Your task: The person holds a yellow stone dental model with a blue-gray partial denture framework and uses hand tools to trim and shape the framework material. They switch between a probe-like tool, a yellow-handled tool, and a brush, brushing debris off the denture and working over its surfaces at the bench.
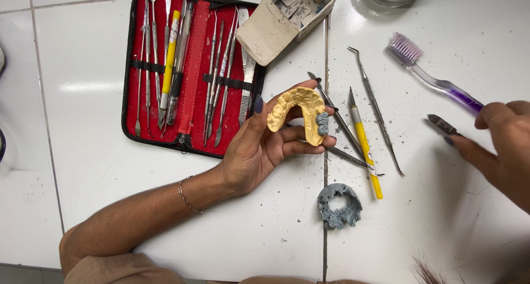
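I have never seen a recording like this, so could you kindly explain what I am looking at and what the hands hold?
There is no machine: a camera worn on a person's head looks down at their two bare hands over a white tiled surface. The left hand holds up a yellow dental cast with grey material at one end. The right hand grips a small metal tool. Nearby lie an open red instrument case, a grey arch-shaped mould, a yellow-handled knife, metal picks, a purple toothbrush and a small cardboard box.

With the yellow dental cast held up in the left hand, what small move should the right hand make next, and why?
Probably bring the small metal tool in the right hand across to the yellow cast. The left hand holds it up, grey teeth showing, while the tool is off to the side.
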Motion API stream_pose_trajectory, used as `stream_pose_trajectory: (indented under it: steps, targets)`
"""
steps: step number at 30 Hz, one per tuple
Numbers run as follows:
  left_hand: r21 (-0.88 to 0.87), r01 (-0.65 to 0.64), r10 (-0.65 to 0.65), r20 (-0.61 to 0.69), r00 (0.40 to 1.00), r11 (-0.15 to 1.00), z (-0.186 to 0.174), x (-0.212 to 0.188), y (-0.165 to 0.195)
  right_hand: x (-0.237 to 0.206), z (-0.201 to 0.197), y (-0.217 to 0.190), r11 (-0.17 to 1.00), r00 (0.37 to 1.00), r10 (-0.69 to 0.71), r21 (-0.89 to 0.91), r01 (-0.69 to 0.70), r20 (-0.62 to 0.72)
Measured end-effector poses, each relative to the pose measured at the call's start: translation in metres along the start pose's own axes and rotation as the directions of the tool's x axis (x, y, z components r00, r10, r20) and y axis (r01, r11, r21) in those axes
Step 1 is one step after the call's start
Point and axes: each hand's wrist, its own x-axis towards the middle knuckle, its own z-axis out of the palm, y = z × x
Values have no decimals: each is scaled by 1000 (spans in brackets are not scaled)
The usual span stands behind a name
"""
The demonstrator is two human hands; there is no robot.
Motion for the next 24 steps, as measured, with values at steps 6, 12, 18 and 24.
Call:
stream_pose_trajectory:
  steps: [6, 12, 18, 24]
  targets:
    - [1, 45, -45, -14, 999, 999, 3, -2, 3, -9, -10, -23, 946, 945, -315, -110, 305, -87]
    - [-29, 37, -36, 51, 998, 999, 7, -6, 7, 25, -20, -40, 569, 457, -808, -293, 768, -372]
    - [-88, 49, -41, 95, 995, 995, -4, -9, 6, 50, -4, -33, 358, 199, -898, -391, 848, -392]
    - [42, -87, 83, 82, 993, 995, -9, -8, -1, 66, -1, -13, 277, -1, -834, -420, 864, -552]
